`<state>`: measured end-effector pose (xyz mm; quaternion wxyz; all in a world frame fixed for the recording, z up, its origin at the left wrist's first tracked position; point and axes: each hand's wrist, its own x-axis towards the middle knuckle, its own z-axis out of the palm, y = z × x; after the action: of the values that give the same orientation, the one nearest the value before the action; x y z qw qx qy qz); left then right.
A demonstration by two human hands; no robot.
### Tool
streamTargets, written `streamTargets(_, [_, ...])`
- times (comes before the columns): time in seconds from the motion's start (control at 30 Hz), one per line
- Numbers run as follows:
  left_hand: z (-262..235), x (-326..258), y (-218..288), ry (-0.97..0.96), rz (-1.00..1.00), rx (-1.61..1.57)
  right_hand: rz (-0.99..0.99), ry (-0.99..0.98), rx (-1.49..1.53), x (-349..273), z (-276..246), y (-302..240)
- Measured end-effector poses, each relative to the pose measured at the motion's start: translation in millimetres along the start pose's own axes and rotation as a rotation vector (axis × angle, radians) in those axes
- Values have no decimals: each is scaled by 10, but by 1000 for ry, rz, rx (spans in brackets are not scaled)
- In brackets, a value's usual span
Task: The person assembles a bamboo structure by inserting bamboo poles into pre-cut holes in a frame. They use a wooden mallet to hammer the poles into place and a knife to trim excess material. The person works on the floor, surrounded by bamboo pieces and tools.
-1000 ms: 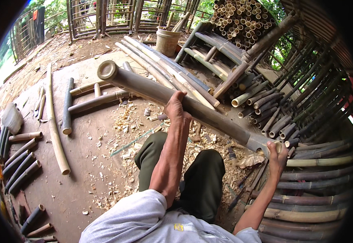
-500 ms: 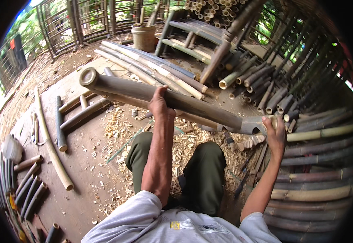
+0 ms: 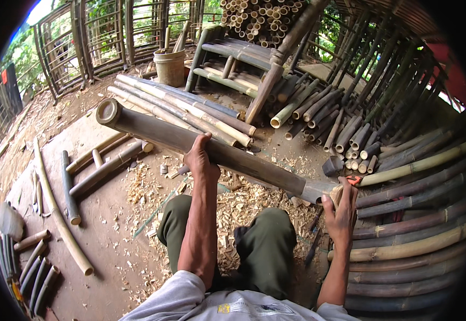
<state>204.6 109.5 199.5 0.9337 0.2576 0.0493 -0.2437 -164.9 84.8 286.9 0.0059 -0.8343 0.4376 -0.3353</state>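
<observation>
A thick brown bamboo pole (image 3: 249,163) slants across in front of me, its capped round end at the upper left and its notched, paler end at the lower right. My left hand (image 3: 199,155) grips the pole near its middle, fingers wrapped on the underside or far side and partly hidden. At the cut end, my right hand (image 3: 342,208) is closed around the pale carved tip, thumb on the near side. Below the pole, between and around my knees, pale wood chips (image 3: 233,203) cover the ground.
Bamboo poles (image 3: 404,230) lie in rows at the right, with an orange-handled tool (image 3: 353,180) near my right hand. A bamboo bench (image 3: 238,56) and a bucket (image 3: 170,68) stand behind. Bamboo pieces (image 3: 104,168) joined in a frame and a long pole (image 3: 59,208) lie at left.
Relative to my body the pole's right end has come lower and closer, with my right hand still on it. A second, lighter length below the pole no longer shows. My view has shifted.
</observation>
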Motion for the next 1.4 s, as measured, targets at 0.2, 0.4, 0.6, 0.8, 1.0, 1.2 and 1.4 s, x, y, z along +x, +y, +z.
streamTargets(0.2, [137, -70, -67, -182, -66, 66, 82, 61, 127, -331, 60, 256])
streamTargets(0.4, [783, -246, -45, -314, 66, 75, 75, 238, 184, -192, 109, 396])
streamTargets(0.6, [1966, 300, -172, -537, 269, 68, 171, 323, 406, 747, 776, 682])
streamTargets(0.8, [2727, 1218, -561, -632, 197, 214, 166, 373, 432, 1563, 1715, 937])
streamTargets(1.0, [2719, 2057, -1115, -552, 85, 375, 225, 371, 392, 1875, 2317, 1055])
streamTargets(1.2, [2303, 2883, -1545, -541, -167, 393, 268, 289, 186, 2108, 2496, 1117])
streamTargets(1.4, [2314, 3140, -1690, -435, 18, 1009, 133, 369, 42, 3073, 2543, 1236])
